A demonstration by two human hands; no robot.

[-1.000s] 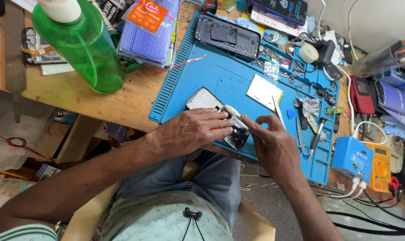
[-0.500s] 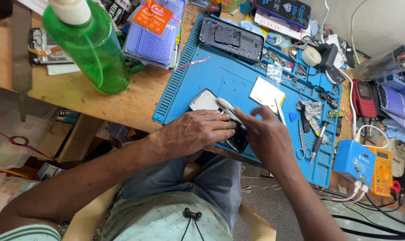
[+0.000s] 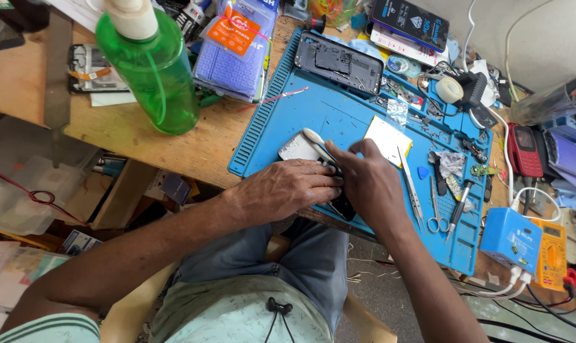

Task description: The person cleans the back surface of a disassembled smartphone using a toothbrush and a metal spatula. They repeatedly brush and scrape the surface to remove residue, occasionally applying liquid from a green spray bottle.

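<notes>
A phone [image 3: 298, 147] lies face down on the blue work mat [image 3: 319, 111], its pale back showing at the top and a dark part at its lower end. My left hand [image 3: 281, 189] presses flat on the phone's lower half and holds it down. My right hand [image 3: 367, 184] sits just to the right, fingers curled over the phone and pinching a thin white tool [image 3: 317, 141] that lies along the phone's edge. The fingertips of both hands touch over the phone.
A green bottle [image 3: 153, 73] stands on the wooden bench at left. On the mat lie a dark phone frame [image 3: 338, 62], tweezers [image 3: 411, 185], scissors [image 3: 435, 209], a yellow-edged pad [image 3: 387, 138]. A blue box [image 3: 511, 239] and orange meter [image 3: 550, 254] sit right.
My right hand has slid up and left along the phone, from its lower end toward the middle, carrying the white tool. My left hand stays pressed on the phone.
</notes>
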